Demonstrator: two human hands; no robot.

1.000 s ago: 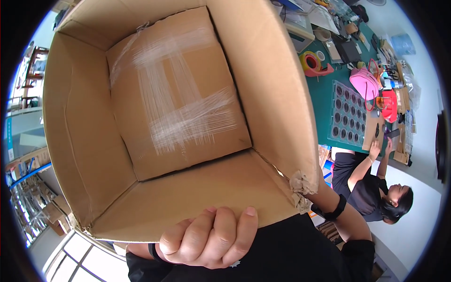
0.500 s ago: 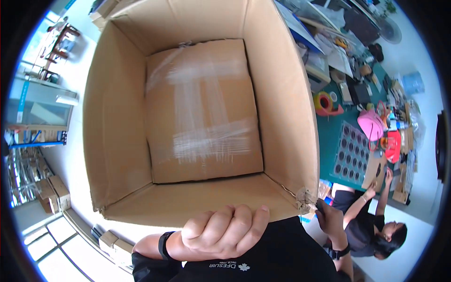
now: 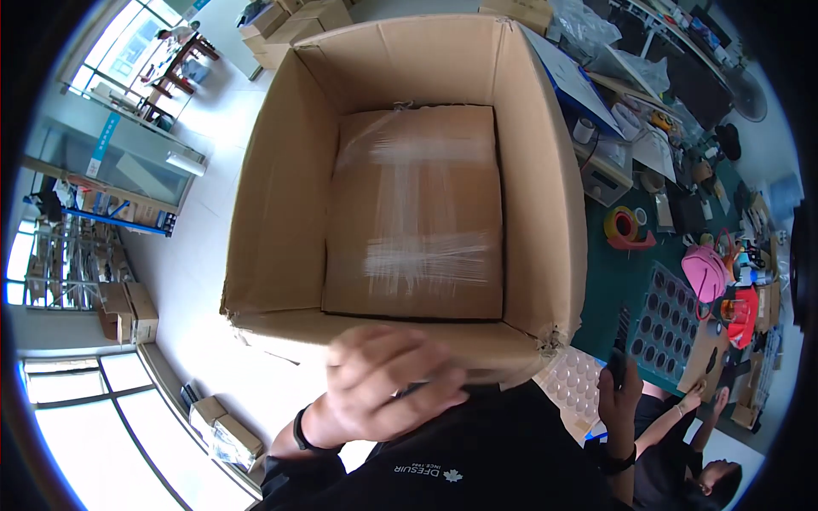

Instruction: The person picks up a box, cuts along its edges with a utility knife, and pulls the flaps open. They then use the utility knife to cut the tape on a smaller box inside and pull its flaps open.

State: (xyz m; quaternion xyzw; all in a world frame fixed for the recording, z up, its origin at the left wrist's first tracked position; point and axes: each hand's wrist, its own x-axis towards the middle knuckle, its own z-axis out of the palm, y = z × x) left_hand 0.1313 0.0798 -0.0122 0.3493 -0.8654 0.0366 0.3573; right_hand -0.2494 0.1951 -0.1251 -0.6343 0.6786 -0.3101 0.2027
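Observation:
A large open cardboard box (image 3: 537, 170) fills the middle of the view, with its inside bottom sealed by strips of clear tape (image 3: 426, 260). Its near right corner is torn and frayed. My left hand (image 3: 388, 383) is at the near rim, fingers curled and smeared by motion; whether it still grips the cardboard is unclear. Off the box's near right corner, my right hand (image 3: 619, 399) is closed around a black box cutter (image 3: 617, 364), its dark segmented blade pointing away from me.
On the right, a green work table (image 3: 601, 272) bears a tape dispenser (image 3: 626, 228), a pink bag (image 3: 705, 271) and a tray of dark round pieces (image 3: 665, 328). A co-worker (image 3: 682, 460) sits at its near end. More cardboard boxes (image 3: 319, 21) are stacked at the far left.
The box now appears lower, farther right and smaller, and the surroundings have shifted with it. My left hand has changed its hold at the rim. The cutter's blade has come into view.

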